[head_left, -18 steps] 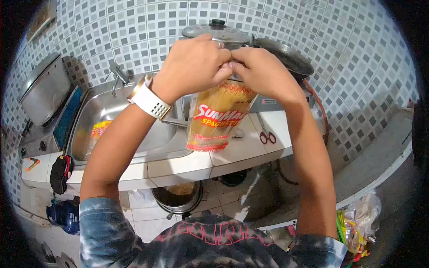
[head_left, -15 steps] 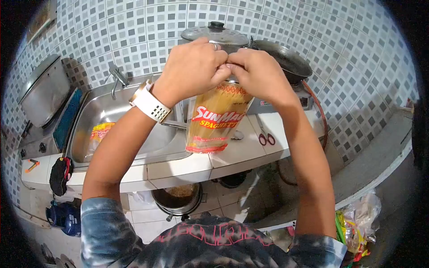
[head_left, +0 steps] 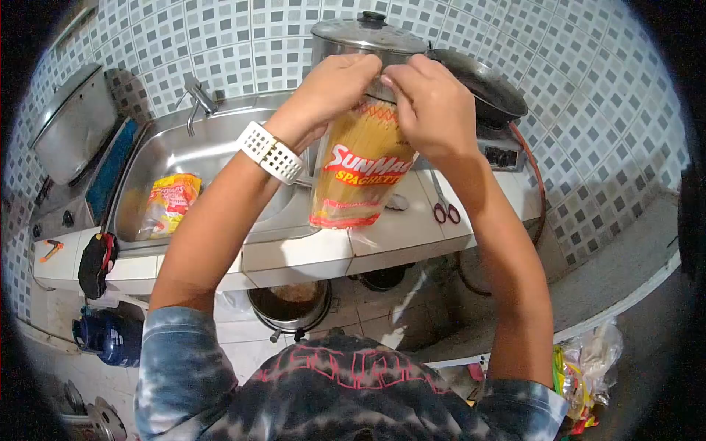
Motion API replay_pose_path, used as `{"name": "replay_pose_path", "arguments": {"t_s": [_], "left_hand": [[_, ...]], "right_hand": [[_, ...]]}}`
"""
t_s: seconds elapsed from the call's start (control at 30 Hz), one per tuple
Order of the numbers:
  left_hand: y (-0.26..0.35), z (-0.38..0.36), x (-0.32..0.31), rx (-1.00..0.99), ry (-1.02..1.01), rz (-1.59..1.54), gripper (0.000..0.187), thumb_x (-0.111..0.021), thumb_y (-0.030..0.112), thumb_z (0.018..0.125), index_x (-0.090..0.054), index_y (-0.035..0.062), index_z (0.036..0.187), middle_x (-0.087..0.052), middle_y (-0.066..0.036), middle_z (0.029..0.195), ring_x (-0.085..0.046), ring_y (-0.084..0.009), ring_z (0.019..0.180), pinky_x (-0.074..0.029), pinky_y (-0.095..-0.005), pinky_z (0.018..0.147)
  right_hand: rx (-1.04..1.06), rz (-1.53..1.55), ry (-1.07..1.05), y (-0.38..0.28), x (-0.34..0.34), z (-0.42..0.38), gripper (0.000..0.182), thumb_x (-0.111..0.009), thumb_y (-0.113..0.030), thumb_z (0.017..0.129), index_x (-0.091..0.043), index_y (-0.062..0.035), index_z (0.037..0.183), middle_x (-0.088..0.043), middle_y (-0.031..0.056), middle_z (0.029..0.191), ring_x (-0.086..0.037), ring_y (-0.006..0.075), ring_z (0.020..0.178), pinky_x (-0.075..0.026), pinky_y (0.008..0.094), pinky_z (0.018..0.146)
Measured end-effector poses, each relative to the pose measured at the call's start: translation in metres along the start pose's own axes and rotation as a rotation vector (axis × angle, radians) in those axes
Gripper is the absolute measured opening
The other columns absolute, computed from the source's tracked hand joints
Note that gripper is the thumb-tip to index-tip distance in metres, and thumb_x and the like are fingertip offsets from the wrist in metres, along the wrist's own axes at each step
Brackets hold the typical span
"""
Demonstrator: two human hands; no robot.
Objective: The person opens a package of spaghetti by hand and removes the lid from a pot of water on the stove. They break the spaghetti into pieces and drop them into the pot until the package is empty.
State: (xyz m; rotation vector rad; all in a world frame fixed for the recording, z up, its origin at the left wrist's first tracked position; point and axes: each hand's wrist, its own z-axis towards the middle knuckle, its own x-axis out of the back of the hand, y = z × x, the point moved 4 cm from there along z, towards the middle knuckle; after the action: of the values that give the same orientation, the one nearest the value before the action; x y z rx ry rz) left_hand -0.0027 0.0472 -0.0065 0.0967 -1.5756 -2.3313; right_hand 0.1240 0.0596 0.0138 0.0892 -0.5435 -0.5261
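Note:
A clear pack of spaghetti [head_left: 360, 170] with red print hangs upright over the front of the tiled counter. My left hand [head_left: 337, 84] pinches its top edge from the left, a white watch on the wrist. From the right, my right hand [head_left: 435, 99] grips the same top edge, fingers bent. The fingertips of both hands are close together there. Behind them stands a lidded steel pot [head_left: 369, 33]. Scissors [head_left: 443, 208] with dark red handles lie on the counter right of the pack.
A steel sink [head_left: 229, 140] at the left holds a yellow and red packet [head_left: 170, 204]. A black pan [head_left: 482, 84] rests on the stove [head_left: 501, 156]. A large pot [head_left: 73, 128] stands far left. Below the counter is another pot [head_left: 290, 305].
The view has shifted, so the counter sits slightly higher in it. My hands have moved slightly apart at the pack's top, and my left wrist has turned, showing more of the watch band.

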Motion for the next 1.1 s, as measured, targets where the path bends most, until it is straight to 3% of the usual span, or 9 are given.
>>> {"name": "replay_pose_path", "arguments": {"t_s": [0.13, 0.43, 0.53, 0.57, 0.6, 0.7, 0.8, 0.93, 1.1], "left_hand": [[0.001, 0.009, 0.003, -0.326, 0.120, 0.403, 0.036, -0.043, 0.030, 0.077, -0.056, -0.0025, 0.073, -0.058, -0.019, 0.068, -0.056, -0.0309, 0.066, -0.043, -0.0373, 0.063], [-0.024, 0.015, -0.005, -0.009, 0.195, -0.222, 0.030, -0.043, 0.025, 0.080, -0.056, -0.0011, 0.072, -0.057, -0.015, 0.066, -0.054, -0.0260, 0.062, -0.041, -0.0346, 0.056], [-0.028, 0.034, 0.020, -0.288, 0.310, 0.527, 0.026, -0.044, 0.025, 0.084, -0.055, 0.0011, 0.083, -0.053, -0.003, 0.073, -0.046, -0.0120, 0.061, -0.039, -0.0267, 0.055], [-0.038, 0.026, 0.043, -0.231, 0.464, 0.129, 0.026, -0.041, 0.024, 0.084, -0.053, 0.0028, 0.075, -0.050, -0.003, 0.065, -0.047, -0.0142, 0.058, -0.038, -0.0296, 0.053], [-0.052, 0.030, 0.070, 0.032, 0.438, -0.151, 0.025, -0.038, 0.023, 0.083, -0.051, 0.0050, 0.071, -0.047, -0.003, 0.064, -0.044, -0.0133, 0.059, -0.037, -0.0304, 0.053], [-0.045, 0.019, 0.085, -0.087, 0.462, 0.169, 0.024, -0.037, 0.023, 0.084, -0.050, 0.0063, 0.073, -0.047, -0.002, 0.071, -0.041, -0.0091, 0.064, -0.034, -0.0268, 0.057], [-0.053, 0.018, 0.085, -0.128, 0.445, 0.014, 0.022, -0.038, 0.024, 0.085, -0.050, 0.0074, 0.076, -0.045, 0.000, 0.071, -0.042, -0.0091, 0.065, -0.035, -0.0266, 0.058], [-0.069, -0.002, 0.103, -0.032, 0.484, -0.176, 0.024, -0.045, 0.031, 0.087, -0.051, 0.0093, 0.079, -0.044, 0.003, 0.070, -0.041, -0.0082, 0.065, -0.037, -0.0237, 0.062], [-0.137, -0.044, 0.143, 0.157, 0.453, 0.096, 0.021, -0.053, 0.026, 0.084, -0.057, 0.0059, 0.082, -0.050, 0.002, 0.069, -0.044, -0.0080, 0.062, -0.037, -0.0228, 0.057]], "right_hand": [[-0.130, 0.062, -0.111, 0.007, -0.011, -0.001, 0.012, -0.047, -0.017, 0.083, -0.054, -0.0068, 0.082, -0.056, 0.0109, 0.080, -0.057, 0.0306, 0.074, -0.046, 0.0402, 0.062], [-0.266, 0.232, -0.191, 0.006, -0.016, -0.001, 0.024, -0.042, -0.024, 0.088, -0.048, -0.0013, 0.085, -0.058, 0.0205, 0.073, -0.056, 0.0392, 0.070, -0.043, 0.0461, 0.060], [-0.325, 0.286, -0.193, 0.000, -0.006, -0.005, 0.024, -0.046, -0.024, 0.087, -0.050, -0.0013, 0.083, -0.057, 0.0204, 0.069, -0.056, 0.0392, 0.067, -0.043, 0.0448, 0.058], [-0.341, 0.324, -0.178, -0.004, 0.003, -0.012, 0.024, -0.047, -0.024, 0.086, -0.052, -0.0015, 0.082, -0.057, 0.0204, 0.068, -0.056, 0.0391, 0.067, -0.043, 0.0441, 0.058], [-0.349, 0.356, -0.164, -0.004, 0.011, -0.016, 0.024, -0.049, -0.025, 0.086, -0.053, -0.0017, 0.081, -0.057, 0.0203, 0.066, -0.056, 0.0390, 0.066, -0.043, 0.0435, 0.057], [-0.419, 0.338, -0.198, 0.010, 0.009, -0.020, 0.023, -0.052, -0.025, 0.084, -0.055, -0.0025, 0.081, -0.056, 0.0201, 0.066, -0.056, 0.0379, 0.065, -0.043, 0.0416, 0.057], [-0.426, 0.325, -0.144, 0.014, 0.007, -0.022, 0.023, -0.052, -0.026, 0.084, -0.056, -0.0031, 0.082, -0.057, 0.0190, 0.066, -0.056, 0.0373, 0.064, -0.043, 0.0401, 0.055], [-0.462, 0.297, -0.064, 0.022, 0.012, -0.030, 0.021, -0.053, -0.023, 0.084, -0.057, -0.0028, 0.084, -0.057, 0.0170, 0.065, -0.057, 0.0324, 0.059, -0.043, 0.0352, 0.054], [-0.498, 0.312, 0.043, 0.041, 0.022, -0.057, 0.019, -0.055, -0.020, 0.084, -0.058, -0.0012, 0.088, -0.059, 0.0131, 0.068, -0.056, 0.0169, 0.058, -0.044, 0.0272, 0.057]]}}
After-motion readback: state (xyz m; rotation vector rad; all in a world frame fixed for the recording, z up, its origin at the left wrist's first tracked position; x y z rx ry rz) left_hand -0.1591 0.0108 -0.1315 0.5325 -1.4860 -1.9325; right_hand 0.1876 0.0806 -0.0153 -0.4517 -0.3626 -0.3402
